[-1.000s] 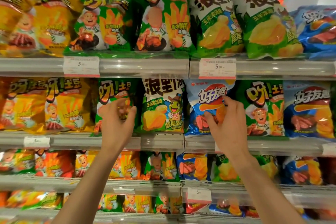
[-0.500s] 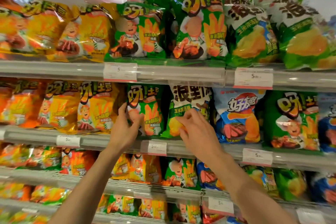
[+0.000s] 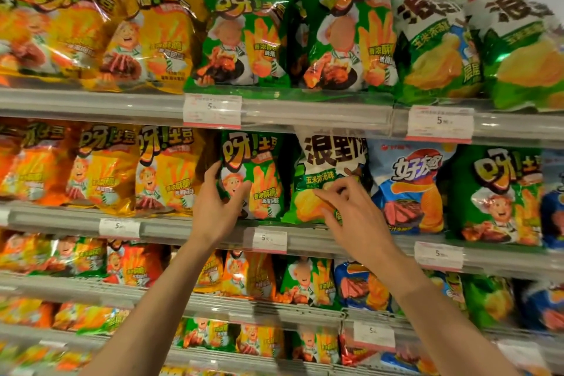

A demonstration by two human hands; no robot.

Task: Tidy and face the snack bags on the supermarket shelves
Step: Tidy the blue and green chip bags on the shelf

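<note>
On the second shelf a green fries bag [image 3: 259, 174] stands upright. My left hand [image 3: 215, 207] grips its left edge, thumb on the front and fingers behind. Right beside it stands a white-and-green corn chip bag [image 3: 323, 168]. My right hand [image 3: 351, 217] lies on its lower front with curled fingers pinching the foil. A blue chip bag [image 3: 412, 186] stands to the right of that hand, and another green fries bag [image 3: 500, 192] beyond it.
Yellow fries bags [image 3: 164, 171] fill the second shelf to the left. The top shelf [image 3: 305, 113] carries yellow, green and white-green bags. Lower shelves hold several orange, green and blue bags. Price tags [image 3: 268, 239] hang on the shelf rails.
My right hand left the blue bag and moved left onto the corn chip bag. My left hand stayed on the green fries bag and closed round its edge. The view shifted right.
</note>
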